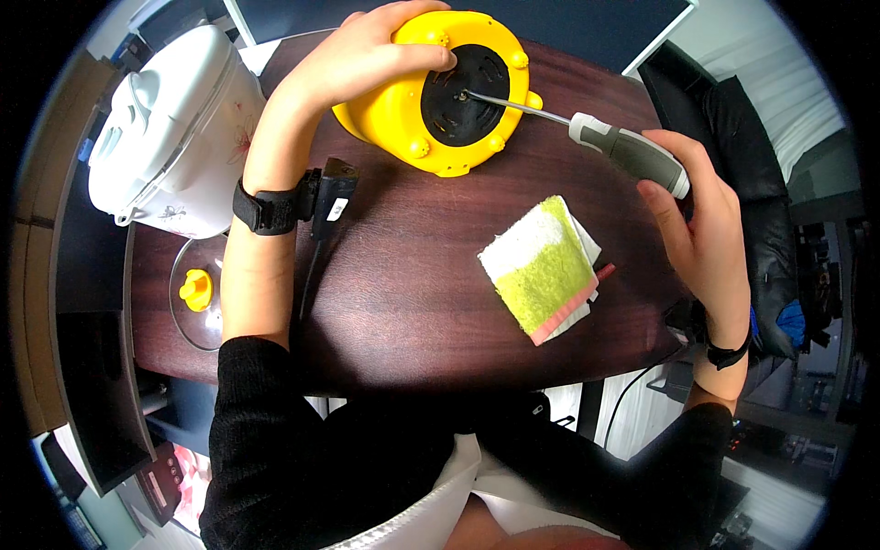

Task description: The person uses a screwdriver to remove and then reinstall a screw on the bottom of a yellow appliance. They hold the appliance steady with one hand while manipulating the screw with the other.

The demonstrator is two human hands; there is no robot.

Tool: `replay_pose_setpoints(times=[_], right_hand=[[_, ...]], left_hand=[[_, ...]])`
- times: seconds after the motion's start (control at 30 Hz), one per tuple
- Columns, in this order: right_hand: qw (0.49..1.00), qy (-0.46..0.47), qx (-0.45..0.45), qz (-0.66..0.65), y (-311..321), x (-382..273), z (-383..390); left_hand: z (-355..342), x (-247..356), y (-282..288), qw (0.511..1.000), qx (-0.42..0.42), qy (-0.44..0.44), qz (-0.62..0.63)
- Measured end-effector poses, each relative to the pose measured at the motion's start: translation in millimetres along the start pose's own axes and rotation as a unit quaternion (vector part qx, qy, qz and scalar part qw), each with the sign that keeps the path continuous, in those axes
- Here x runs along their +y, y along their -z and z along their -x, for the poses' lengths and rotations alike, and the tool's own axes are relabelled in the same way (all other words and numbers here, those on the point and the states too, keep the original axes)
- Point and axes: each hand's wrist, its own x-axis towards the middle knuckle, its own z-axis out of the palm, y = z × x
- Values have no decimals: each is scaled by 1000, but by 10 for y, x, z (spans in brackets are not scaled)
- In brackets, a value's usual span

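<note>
My left hand (371, 55) grips a yellow appliance (376, 115) at the top middle, its underside turned up, showing a black round plate (467, 124) with small vents and yellow feet around it. A screwdriver (623, 156) reaches across to a screw at the plate's centre, tip on it. My right hand (697, 220) holds the screwdriver by the end of its grey-green and white handle, thumb and fingers round it. Below the appliance lies a folded green and white cloth (536, 266) with a pink edge and something red partly under it.
A white lidded pot (183, 147) stands at left, near a clear glass lid (188, 325) with a yellow knob. A black device (330, 202) with a cable is beside my left wrist. A black chair (761, 202) stands right of the wooden table (422, 330); shelves are at left.
</note>
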Motion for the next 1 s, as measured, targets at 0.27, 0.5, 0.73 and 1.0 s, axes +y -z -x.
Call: replay_pose_setpoints(times=[0.27, 0.5, 0.73, 1.0], right_hand=[[995, -50, -74, 35, 42, 122, -27], [997, -50, -23, -49, -20, -96, 18], [996, -55, -28, -68, -32, -58, 39], [985, -87, 41, -142, -141, 11, 144]], left_hand=[[-7, -67, -4, 999, 19, 9, -32], [-3, -113, 1, 998, 30, -5, -58], [0, -66, -21, 999, 31, 17, -42], [0, -30, -29, 988, 35, 58, -137]])
